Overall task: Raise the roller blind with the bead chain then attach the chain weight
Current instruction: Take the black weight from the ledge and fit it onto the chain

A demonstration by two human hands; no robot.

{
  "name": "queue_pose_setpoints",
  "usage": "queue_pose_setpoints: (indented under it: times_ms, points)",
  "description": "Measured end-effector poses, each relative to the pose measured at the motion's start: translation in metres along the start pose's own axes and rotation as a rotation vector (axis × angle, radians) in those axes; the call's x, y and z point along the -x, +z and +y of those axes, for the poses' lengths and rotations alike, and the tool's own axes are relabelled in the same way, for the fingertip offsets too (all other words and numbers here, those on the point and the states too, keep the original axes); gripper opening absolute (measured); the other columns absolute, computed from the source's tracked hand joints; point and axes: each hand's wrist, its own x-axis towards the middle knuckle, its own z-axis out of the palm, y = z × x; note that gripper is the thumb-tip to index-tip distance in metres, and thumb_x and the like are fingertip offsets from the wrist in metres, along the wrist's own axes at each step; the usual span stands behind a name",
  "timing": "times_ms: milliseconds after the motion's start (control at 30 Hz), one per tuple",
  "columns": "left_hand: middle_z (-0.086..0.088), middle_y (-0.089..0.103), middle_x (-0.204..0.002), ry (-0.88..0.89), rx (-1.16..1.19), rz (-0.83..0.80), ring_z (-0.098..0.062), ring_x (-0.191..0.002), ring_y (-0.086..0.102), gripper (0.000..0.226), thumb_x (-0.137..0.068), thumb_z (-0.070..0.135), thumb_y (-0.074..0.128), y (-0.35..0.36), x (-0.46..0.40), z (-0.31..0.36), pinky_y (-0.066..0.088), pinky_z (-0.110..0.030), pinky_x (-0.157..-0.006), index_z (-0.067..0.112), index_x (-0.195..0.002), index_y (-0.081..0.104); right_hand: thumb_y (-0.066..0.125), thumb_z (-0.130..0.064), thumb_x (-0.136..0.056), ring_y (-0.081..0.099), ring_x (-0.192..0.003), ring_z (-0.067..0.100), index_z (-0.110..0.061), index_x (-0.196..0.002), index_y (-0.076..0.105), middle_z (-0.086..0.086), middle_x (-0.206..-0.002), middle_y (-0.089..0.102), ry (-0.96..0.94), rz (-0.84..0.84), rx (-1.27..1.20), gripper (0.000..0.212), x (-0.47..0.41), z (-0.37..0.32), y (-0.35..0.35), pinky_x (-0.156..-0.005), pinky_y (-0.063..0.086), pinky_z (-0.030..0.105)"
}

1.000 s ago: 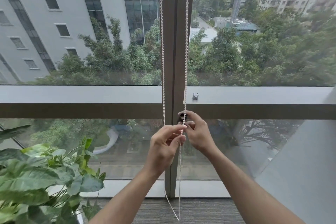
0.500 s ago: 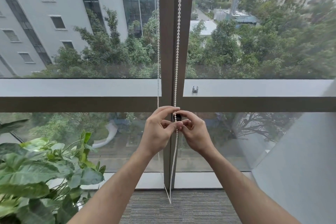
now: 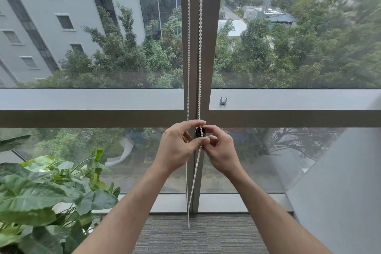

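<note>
White bead chain hangs as two strands down the dark window mullion, loop bottoming just above the carpet. Small dark chain weight sits on the right strand at centre frame. Left hand at the weight's 9 o'clock, thumb and forefinger pinching the strand. Right hand at its 3 o'clock, fingers curled on the weight. Leafy plant at 8 o'clock. Small clip on the sill at 1 o'clock. Buildings and trees beyond the glass.
</note>
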Motion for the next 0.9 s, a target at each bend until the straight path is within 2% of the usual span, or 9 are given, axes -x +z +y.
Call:
queue_pose_setpoints:
  times_ms: [100,167,233,300,433,533,633,733,900]
  points:
    - [0.006,0.07,-0.103,0.009,0.031,-0.054,-0.005,-0.098,0.06,0.046,-0.073,0.039,0.08,0.0,-0.002,-0.002,0.048,-0.019,-0.08,0.04,-0.117,0.067,0.064,0.001,-0.089,0.072,-0.079,0.019,-0.016,-0.111,0.063,0.002,-0.102,0.074,0.023,-0.008,-0.014,0.029,0.0,0.004,0.0,-0.075,0.058,0.034]
    - [0.008,0.073,-0.11,-0.004,0.159,-0.09,-0.01,-0.108,0.064,0.046,-0.077,0.024,0.08,0.003,0.0,-0.002,0.054,-0.028,-0.083,0.033,-0.12,0.066,0.064,0.001,-0.088,0.073,-0.083,0.023,-0.018,-0.108,0.061,0.004,-0.106,0.071,0.033,0.003,-0.029,0.028,0.0,0.004,0.0,-0.077,0.059,0.039]
    - [0.005,0.075,-0.106,-0.047,0.315,-0.078,-0.011,-0.104,0.068,0.045,-0.078,0.006,0.079,0.005,0.002,-0.003,0.058,-0.03,-0.079,0.027,-0.117,0.068,0.065,-0.007,-0.086,0.073,-0.081,0.026,-0.022,-0.102,0.059,0.001,-0.103,0.069,0.033,0.006,-0.06,0.023,0.001,0.003,0.0,-0.075,0.06,0.04]
    - [0.005,0.076,-0.102,-0.078,0.368,-0.04,-0.009,-0.098,0.071,0.045,-0.077,-0.001,0.079,0.006,0.002,-0.003,0.058,-0.025,-0.077,0.025,-0.112,0.07,0.068,-0.01,-0.084,0.073,-0.08,0.025,-0.024,-0.098,0.057,-0.006,-0.098,0.069,0.036,-0.009,-0.094,0.022,0.002,0.003,-0.001,-0.073,0.06,0.036]
    - [0.002,0.076,-0.099,-0.085,0.383,-0.022,-0.011,-0.093,0.072,0.045,-0.074,-0.002,0.081,0.008,0.001,-0.003,0.057,-0.022,-0.076,0.022,-0.11,0.07,0.074,-0.003,-0.078,0.071,-0.084,0.021,-0.023,-0.098,0.061,-0.008,-0.1,0.069,0.112,-0.121,-0.23,0.032,0.0,0.009,-0.01,-0.077,0.057,0.032]
    - [0.001,0.076,-0.1,-0.086,0.392,-0.029,-0.014,-0.092,0.072,0.045,-0.074,-0.001,0.082,0.009,0.001,-0.003,0.058,-0.024,-0.076,0.02,-0.111,0.07,0.074,0.002,-0.077,0.07,-0.079,0.026,-0.008,-0.101,0.06,0.006,-0.1,0.069,0.203,-0.073,-0.286,0.03,-0.007,0.02,-0.02,-0.075,0.059,0.039]
    - [0.002,0.077,-0.099,-0.081,0.391,-0.028,-0.013,-0.092,0.071,0.046,-0.073,0.001,0.083,0.01,0.003,-0.002,0.057,-0.024,-0.077,0.023,-0.111,0.07,0.065,0.001,-0.084,0.071,-0.07,0.022,-0.008,-0.099,0.06,0.019,-0.095,0.066,0.24,0.174,-0.173,0.018,-0.027,0.027,-0.029,-0.065,0.061,0.039]
    - [0.002,0.076,-0.101,-0.083,0.385,-0.036,-0.015,-0.093,0.071,0.045,-0.074,0.004,0.083,0.01,0.004,0.0,0.058,-0.025,-0.078,0.027,-0.11,0.071,0.068,-0.013,-0.088,0.07,-0.079,0.026,-0.015,-0.105,0.062,0.017,-0.097,0.067,0.218,0.336,0.064,0.018,-0.061,0.028,-0.039,-0.06,0.06,0.033]
    - [0.004,0.076,-0.102,-0.085,0.391,-0.054,-0.017,-0.094,0.072,0.045,-0.074,0.006,0.083,0.01,0.01,0.005,0.058,-0.031,-0.083,0.029,-0.11,0.071,0.071,-0.022,-0.089,0.064,-0.102,0.031,-0.01,-0.133,0.056,0.011,-0.116,0.06,0.227,0.367,0.385,0.048,-0.111,0.033,-0.056,-0.087,0.055,0.051]
